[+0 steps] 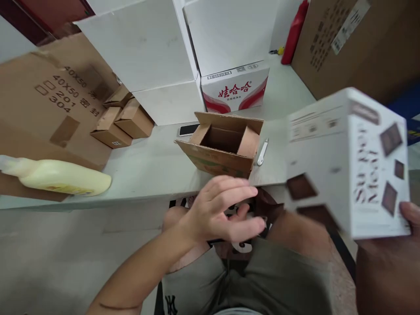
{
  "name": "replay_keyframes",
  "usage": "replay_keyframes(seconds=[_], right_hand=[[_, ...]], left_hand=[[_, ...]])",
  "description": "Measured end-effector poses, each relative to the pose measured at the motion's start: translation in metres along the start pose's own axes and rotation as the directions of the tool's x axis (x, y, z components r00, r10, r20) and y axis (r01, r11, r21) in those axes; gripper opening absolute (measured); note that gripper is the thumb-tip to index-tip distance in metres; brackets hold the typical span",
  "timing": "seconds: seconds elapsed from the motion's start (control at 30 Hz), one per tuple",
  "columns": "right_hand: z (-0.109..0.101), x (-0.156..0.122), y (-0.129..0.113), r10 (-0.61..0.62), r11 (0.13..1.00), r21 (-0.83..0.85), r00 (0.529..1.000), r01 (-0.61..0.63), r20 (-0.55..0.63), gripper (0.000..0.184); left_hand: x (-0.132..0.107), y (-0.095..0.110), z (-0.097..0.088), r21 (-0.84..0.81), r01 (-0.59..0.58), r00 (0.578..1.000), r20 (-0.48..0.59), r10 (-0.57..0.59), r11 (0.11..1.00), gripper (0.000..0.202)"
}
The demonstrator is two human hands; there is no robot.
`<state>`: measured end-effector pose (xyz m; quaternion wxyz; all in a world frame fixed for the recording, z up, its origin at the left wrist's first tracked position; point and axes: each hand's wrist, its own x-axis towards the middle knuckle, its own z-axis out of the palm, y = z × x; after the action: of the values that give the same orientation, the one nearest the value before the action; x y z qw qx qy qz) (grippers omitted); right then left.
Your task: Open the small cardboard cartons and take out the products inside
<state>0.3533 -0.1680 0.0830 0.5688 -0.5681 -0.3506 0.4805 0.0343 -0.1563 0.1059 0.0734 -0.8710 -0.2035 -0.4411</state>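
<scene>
My right hand [387, 245], partly cut off at the right edge, grips a white carton [377, 175] printed "Super Meal" with dark brown squares. The carton is lifted at the right and a little blurred. With fingers curved and apart, my left hand [226, 210] hovers over my lap, holding nothing. Just beyond it on the table edge stands an open brown cardboard box [216, 159], flaps up, its inside dark. To the right of that box lies a white utility knife [263, 152].
A phone [188, 130] lies behind the open box on the table [147, 168]. A pale yellow bottle [65, 177] is at the left, near small brown boxes [134, 119]. A white-and-red carton [234, 89], a red bottle [295, 33] and a large cardboard box [354, 57] stand behind.
</scene>
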Motion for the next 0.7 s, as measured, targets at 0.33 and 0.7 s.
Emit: replay_keyframes(seconds=[0.33, 0.7], right_hand=[[0.001, 0.155, -0.006, 0.203, 0.966, -0.139, 0.972, -0.219, -0.119, 0.028], [0.108, 0.384, 0.005, 0.022, 0.911, -0.380, 0.940, -0.159, -0.342, 0.016]], left_hand=[[-0.091, -0.051, 0.123, 0.066, 0.317, 0.900, 0.294, -0.322, 0.946, 0.016], [-0.090, -0.072, 0.165, 0.002, 0.321, 0.909, 0.282, -0.308, 0.947, 0.008]])
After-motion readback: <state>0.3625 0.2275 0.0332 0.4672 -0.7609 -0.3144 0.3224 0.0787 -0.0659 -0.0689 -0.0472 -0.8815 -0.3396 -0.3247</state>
